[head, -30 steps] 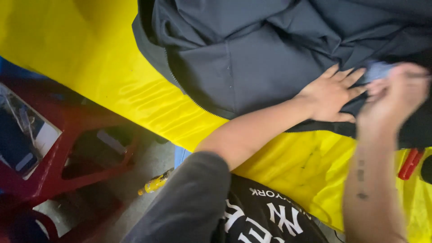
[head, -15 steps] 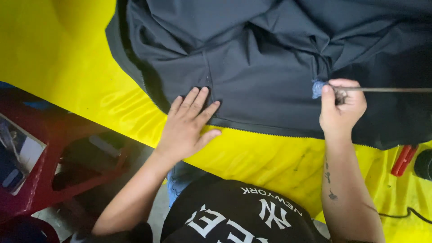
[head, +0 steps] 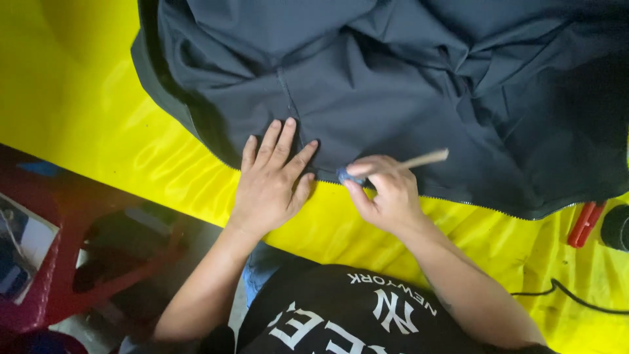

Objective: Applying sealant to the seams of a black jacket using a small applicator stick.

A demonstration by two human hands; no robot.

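Observation:
A dark grey garment (head: 406,78) lies spread over a yellow table cover (head: 85,111). My left hand (head: 272,180) rests flat on the garment's lower hem, fingers spread, beside a seam. My right hand (head: 386,193) pinches a thin wooden-handled tool (head: 422,159) with a small blue tip (head: 345,175) set against the hem, close to my left hand's thumb. The garment's zipper edge (head: 485,204) runs along the hem to the right.
A red tool handle (head: 585,223) and a black round object (head: 616,227) lie at the right edge. A black cord (head: 576,298) crosses the yellow cover at lower right. A red plastic stool (head: 72,262) stands below the table at left.
Both hands have come toward the middle of the hem. My right hand with the tool moved left until it sits next to my left hand.

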